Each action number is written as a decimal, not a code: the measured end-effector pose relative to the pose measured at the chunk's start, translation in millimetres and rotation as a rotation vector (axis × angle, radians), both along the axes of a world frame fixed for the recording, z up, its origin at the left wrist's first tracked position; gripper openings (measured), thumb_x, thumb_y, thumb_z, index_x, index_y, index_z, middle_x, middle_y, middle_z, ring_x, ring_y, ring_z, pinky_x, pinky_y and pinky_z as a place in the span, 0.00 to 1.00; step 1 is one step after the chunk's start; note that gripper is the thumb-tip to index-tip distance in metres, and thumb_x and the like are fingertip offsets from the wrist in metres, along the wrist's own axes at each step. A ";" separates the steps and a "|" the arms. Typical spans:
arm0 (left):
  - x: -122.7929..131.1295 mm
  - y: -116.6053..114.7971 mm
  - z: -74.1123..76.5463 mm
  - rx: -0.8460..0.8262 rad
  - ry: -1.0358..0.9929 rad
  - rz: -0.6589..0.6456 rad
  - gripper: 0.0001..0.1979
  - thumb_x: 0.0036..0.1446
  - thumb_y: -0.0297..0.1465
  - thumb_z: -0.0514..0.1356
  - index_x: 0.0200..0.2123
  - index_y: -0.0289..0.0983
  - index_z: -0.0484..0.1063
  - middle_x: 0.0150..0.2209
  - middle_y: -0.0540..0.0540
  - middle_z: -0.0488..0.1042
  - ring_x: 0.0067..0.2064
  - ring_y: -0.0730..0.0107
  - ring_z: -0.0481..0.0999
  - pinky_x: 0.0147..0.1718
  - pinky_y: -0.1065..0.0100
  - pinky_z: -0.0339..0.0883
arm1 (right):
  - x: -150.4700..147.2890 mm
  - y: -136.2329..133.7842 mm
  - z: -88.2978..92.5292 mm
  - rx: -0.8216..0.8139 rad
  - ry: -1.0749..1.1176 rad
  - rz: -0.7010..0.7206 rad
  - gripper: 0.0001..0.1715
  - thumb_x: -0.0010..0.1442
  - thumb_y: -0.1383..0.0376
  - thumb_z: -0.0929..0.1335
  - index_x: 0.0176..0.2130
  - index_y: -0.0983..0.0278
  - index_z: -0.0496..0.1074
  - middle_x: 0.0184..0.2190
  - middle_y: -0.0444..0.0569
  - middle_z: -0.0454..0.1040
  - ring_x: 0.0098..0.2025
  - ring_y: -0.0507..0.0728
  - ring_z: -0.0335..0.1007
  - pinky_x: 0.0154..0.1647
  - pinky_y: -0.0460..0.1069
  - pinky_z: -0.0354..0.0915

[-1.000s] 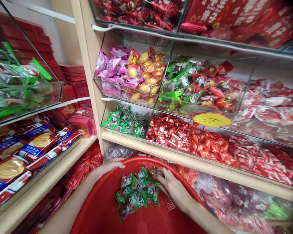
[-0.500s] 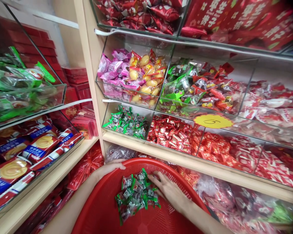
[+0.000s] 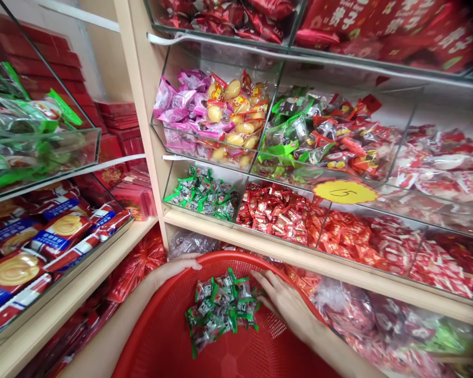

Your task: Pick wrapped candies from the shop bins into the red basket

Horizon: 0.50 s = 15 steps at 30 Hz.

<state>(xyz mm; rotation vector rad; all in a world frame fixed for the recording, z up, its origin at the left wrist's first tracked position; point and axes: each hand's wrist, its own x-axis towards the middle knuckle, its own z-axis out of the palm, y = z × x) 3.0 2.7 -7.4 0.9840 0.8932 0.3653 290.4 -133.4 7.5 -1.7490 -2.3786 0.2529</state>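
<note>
A round red plastic basket (image 3: 150, 336) with perforated sides sits low in front of me. My left hand (image 3: 178, 266) is closed over its far left rim, the thumb side partly hidden. Inside lies a loose pile of small green-and-clear wrapped candies (image 3: 223, 310). My right hand (image 3: 286, 304) is over the right part of the basket, fingers stretched out and apart beside the pile's right edge, holding nothing. Whether its fingertips touch the nearest candies I cannot tell. Similar green candies (image 3: 203, 194) fill a clear bin on the shelf beyond.
Several clear bins hold red candies (image 3: 276, 210), purple packets (image 3: 181, 107) and yellow-filled packets (image 3: 236, 115). A yellow price tag (image 3: 345, 191) hangs on the shelf front. Long blue-and-red snack packs (image 3: 59, 231) lie on the left shelf. A wooden shelf edge (image 3: 299, 255) runs just behind the basket.
My right hand has drawn slightly right, away from the candy pile. The left hand stays on the rim. The view has shifted a little.
</note>
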 end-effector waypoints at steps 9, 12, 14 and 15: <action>1.0 -0.8 3.7 -0.015 -0.001 -0.023 0.28 0.41 0.31 0.61 0.50 0.40 0.66 0.35 0.49 0.77 0.31 0.66 0.76 0.29 0.70 0.66 | -21.1 8.6 8.4 -0.109 0.436 -0.142 0.20 0.59 0.57 0.62 0.49 0.62 0.63 0.40 0.49 0.73 0.42 0.57 0.69 0.42 0.51 0.65; -0.2 -1.1 2.1 -0.005 -0.016 -0.040 0.28 0.41 0.32 0.61 0.50 0.41 0.66 0.35 0.49 0.77 0.30 0.67 0.75 0.29 0.70 0.66 | -32.0 20.6 -3.3 -0.159 0.478 -0.208 0.18 0.58 0.55 0.62 0.44 0.63 0.65 0.32 0.47 0.73 0.33 0.56 0.70 0.34 0.51 0.66; -1.8 -0.4 -0.6 0.028 -0.025 -0.047 0.27 0.41 0.32 0.60 0.49 0.40 0.67 0.35 0.49 0.77 0.29 0.68 0.75 0.28 0.71 0.66 | -38.6 26.8 -6.8 -0.132 0.435 -0.221 0.18 0.59 0.54 0.61 0.44 0.63 0.65 0.32 0.47 0.73 0.33 0.56 0.70 0.34 0.50 0.66; -2.5 0.2 -1.9 0.046 -0.020 -0.047 0.26 0.41 0.32 0.60 0.49 0.40 0.68 0.35 0.49 0.77 0.29 0.68 0.75 0.28 0.71 0.66 | -41.8 29.1 -5.6 -0.102 0.373 -0.224 0.18 0.59 0.55 0.61 0.44 0.63 0.65 0.34 0.48 0.73 0.35 0.57 0.70 0.35 0.50 0.65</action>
